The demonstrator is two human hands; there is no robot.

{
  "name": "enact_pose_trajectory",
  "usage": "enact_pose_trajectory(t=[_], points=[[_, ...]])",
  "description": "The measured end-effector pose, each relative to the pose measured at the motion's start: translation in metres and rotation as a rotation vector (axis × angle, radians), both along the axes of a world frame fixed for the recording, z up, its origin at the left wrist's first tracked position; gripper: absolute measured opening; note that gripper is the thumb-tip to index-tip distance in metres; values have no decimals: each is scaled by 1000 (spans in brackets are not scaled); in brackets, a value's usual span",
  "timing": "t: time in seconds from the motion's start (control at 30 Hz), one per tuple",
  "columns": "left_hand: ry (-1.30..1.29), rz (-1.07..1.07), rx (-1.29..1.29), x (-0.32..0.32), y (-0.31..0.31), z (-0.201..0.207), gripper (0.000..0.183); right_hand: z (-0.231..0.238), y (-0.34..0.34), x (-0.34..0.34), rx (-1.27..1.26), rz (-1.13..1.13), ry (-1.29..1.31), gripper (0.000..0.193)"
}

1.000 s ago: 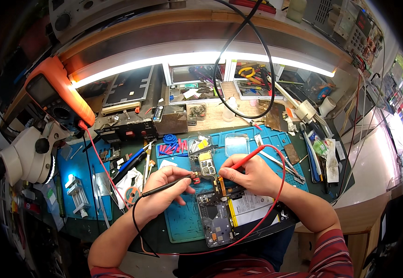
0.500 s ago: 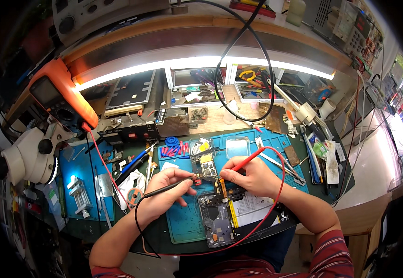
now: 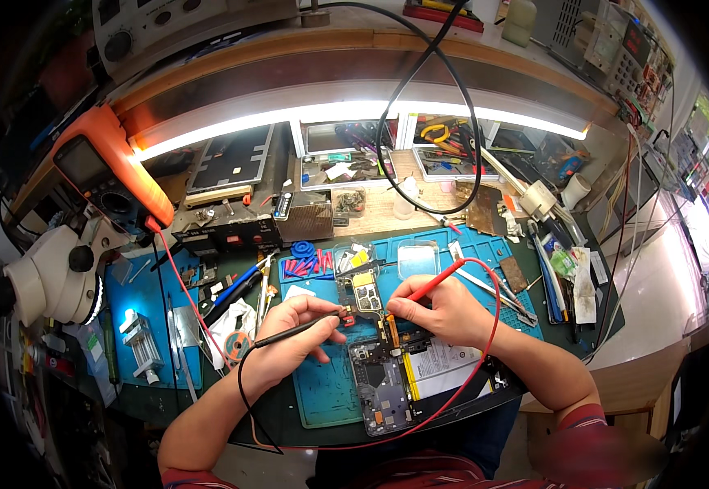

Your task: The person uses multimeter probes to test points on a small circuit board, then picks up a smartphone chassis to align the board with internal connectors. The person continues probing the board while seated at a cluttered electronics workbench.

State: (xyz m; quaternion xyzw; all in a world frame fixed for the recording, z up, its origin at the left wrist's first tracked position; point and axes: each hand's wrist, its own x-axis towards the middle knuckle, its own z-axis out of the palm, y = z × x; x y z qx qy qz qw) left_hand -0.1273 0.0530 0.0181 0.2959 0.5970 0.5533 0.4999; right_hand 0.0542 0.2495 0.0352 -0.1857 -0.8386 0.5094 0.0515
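Observation:
An opened phone [image 3: 383, 383] with its circuit board bare lies on a blue work mat [image 3: 330, 391] at the bench's front. My left hand [image 3: 289, 342] holds a black test probe [image 3: 305, 326], its tip at the phone's upper left corner. My right hand [image 3: 444, 310] grips a red test probe [image 3: 436, 284], tip down on the board's top edge. A small yellow-topped part [image 3: 364, 287] lies just above the phone. Red and black leads [image 3: 485, 359] loop around my forearms toward an orange multimeter [image 3: 106, 175].
A white microscope [image 3: 48, 273] stands at the left. Blue-handled pliers [image 3: 240, 284], tweezers [image 3: 485, 287], a small vise [image 3: 141, 338] and red clips [image 3: 309, 265] lie around the mat. Trays of tools [image 3: 444, 151] sit under a bright strip light [image 3: 354, 114]. A black cable [image 3: 419, 106] hangs in a loop.
My left hand has shifted right and slightly up, bringing the black probe tip onto the phone's upper corner. My right hand keeps the red probe on the board.

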Motion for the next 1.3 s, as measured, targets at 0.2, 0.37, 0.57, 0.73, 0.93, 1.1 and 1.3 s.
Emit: enact_pose_trajectory(t=[0.2, 0.37, 0.57, 0.73, 0.93, 1.1, 1.3], points=[[1, 8, -9, 0, -1, 0, 27, 1, -1, 0, -2, -2, -3, 28], [-6, 6, -4, 0, 0, 0, 27, -1, 0, 0, 4, -1, 10, 27], [0, 12, -2, 1, 0, 0, 27, 0, 0, 0, 6, -4, -3, 26], [-10, 10, -14, 2, 0, 3, 25, 1, 0, 0, 30, -1, 8, 26], [-11, 14, -25, 2, -1, 5, 24, 1, -1, -1, 20, 2, 1, 25], [-5, 10, -18, 3, 0, 7, 23, -8, 1, 0, 68, 13, 113, 33], [3, 20, -24, 3, 0, 6, 22, -10, 2, 0, 68, 14, 100, 34]])
